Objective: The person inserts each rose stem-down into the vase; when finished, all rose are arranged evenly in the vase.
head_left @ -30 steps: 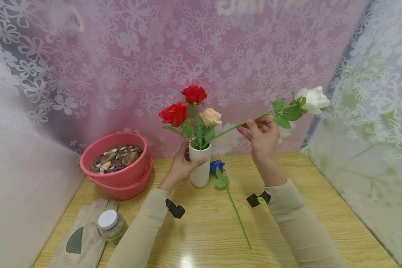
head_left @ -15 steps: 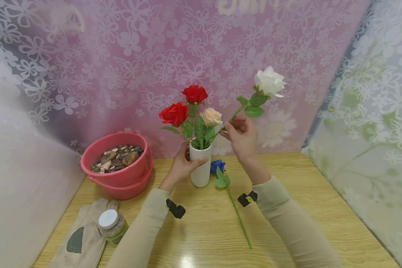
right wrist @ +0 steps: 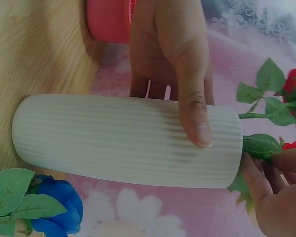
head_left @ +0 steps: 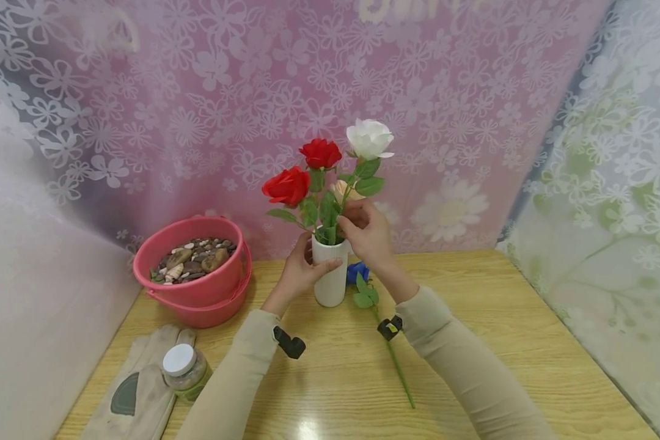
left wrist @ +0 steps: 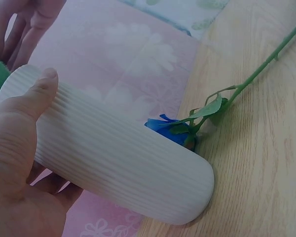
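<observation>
A ribbed white vase [head_left: 330, 278] stands upright on the table, and my left hand [head_left: 302, 269] grips it near the top, thumb across the front. Two red roses [head_left: 287, 186] and a peach rose [head_left: 345, 190] rise from its mouth. Beside the rim my right hand [head_left: 370, 235] pinches the stem of a white rose [head_left: 370, 138], which stands nearly upright above the vase and partly covers the peach one. Fingers hide the stem's lower end. To the right of the vase a blue rose [head_left: 357, 272] lies on the table, its bloom also visible in the right wrist view.
On the left stands a pink bucket [head_left: 198, 296] filled with stones and shells. In front of it lie work gloves [head_left: 137, 385], next to a clear jar [head_left: 186, 374] with a white lid. A floral pink curtain [head_left: 242, 110] hangs behind the wooden table [head_left: 473, 330].
My right hand has moved left to the vase mouth, bringing the white rose from a low slant to nearly upright. The left hand keeps its hold on the vase.
</observation>
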A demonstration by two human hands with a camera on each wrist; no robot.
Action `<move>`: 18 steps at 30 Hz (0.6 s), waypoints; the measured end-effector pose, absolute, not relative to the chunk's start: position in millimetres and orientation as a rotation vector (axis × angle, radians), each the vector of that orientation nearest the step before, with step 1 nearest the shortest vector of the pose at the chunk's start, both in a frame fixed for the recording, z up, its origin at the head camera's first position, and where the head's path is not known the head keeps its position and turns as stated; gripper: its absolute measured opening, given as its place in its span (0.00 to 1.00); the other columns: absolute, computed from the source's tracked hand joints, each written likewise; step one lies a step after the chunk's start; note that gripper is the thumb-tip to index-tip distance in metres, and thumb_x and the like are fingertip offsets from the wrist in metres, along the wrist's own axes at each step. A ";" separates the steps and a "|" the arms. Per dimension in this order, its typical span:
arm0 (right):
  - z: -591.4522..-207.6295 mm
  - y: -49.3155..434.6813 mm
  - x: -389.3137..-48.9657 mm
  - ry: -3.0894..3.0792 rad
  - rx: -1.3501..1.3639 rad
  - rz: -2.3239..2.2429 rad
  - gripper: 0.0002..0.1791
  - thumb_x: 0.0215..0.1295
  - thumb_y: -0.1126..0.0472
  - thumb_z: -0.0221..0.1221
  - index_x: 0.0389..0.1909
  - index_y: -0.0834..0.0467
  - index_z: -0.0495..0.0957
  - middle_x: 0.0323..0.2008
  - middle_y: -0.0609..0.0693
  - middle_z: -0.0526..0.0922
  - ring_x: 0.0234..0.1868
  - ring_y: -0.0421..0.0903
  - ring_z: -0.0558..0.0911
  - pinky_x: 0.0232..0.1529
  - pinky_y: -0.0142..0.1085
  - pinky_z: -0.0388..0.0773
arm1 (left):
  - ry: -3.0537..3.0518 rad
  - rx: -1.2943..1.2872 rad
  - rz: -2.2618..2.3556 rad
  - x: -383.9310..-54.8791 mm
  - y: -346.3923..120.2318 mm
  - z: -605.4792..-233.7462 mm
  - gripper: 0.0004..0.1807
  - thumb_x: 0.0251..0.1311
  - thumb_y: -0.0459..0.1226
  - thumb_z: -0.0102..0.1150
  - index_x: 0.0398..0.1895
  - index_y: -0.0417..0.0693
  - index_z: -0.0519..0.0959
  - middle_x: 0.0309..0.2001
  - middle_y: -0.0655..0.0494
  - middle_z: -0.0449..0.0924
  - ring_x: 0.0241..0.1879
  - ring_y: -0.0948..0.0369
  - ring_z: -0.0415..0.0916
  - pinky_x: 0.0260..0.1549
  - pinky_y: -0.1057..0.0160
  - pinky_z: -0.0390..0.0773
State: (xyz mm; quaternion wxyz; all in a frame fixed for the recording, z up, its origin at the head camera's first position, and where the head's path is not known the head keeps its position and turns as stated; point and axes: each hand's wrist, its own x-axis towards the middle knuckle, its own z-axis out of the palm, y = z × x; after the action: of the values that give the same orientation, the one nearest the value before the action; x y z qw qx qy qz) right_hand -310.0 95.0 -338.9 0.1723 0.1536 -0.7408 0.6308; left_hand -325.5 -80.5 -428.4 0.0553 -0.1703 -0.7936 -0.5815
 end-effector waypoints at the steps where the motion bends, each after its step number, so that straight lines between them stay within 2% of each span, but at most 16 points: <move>1: -339.1 93.5 -311.1 -2.118 0.435 1.774 0.14 0.73 0.68 0.63 0.56 0.66 0.77 0.47 0.65 0.85 0.45 0.59 0.88 0.44 0.40 0.90 | -2.409 -0.517 -1.766 -325.4 -80.6 -428.1 0.46 0.62 0.47 0.77 0.78 0.57 0.60 0.69 0.47 0.75 0.64 0.46 0.80 0.62 0.42 0.82; 4: -339.5 90.1 -314.2 -2.147 0.437 1.719 0.13 0.72 0.69 0.63 0.54 0.67 0.78 0.45 0.65 0.86 0.43 0.58 0.89 0.43 0.40 0.91 | -2.413 -0.514 -1.765 -325.4 -80.5 -427.6 0.45 0.62 0.47 0.77 0.77 0.57 0.61 0.69 0.47 0.75 0.64 0.45 0.80 0.62 0.42 0.82; 13: -338.6 85.3 -320.1 -2.283 0.417 1.404 0.11 0.70 0.67 0.64 0.51 0.64 0.81 0.42 0.64 0.90 0.43 0.59 0.90 0.45 0.51 0.89 | -2.400 -0.516 -1.785 -325.4 -80.1 -428.2 0.45 0.61 0.47 0.77 0.77 0.57 0.61 0.69 0.46 0.75 0.64 0.44 0.80 0.62 0.40 0.82; 18: -337.8 84.3 -321.1 -2.328 0.397 1.311 0.10 0.68 0.67 0.64 0.48 0.64 0.81 0.41 0.63 0.91 0.42 0.59 0.91 0.44 0.52 0.89 | -2.398 -0.519 -1.789 -325.5 -80.2 -428.6 0.45 0.61 0.46 0.77 0.77 0.57 0.61 0.69 0.46 0.75 0.64 0.44 0.80 0.62 0.40 0.81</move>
State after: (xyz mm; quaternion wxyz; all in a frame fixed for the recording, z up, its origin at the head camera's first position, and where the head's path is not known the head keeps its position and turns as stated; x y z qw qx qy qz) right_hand -321.1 84.3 -337.8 0.2186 0.1435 -0.8411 0.4735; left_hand -325.5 -80.2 -428.6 0.0526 -0.1706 -0.7886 -0.5884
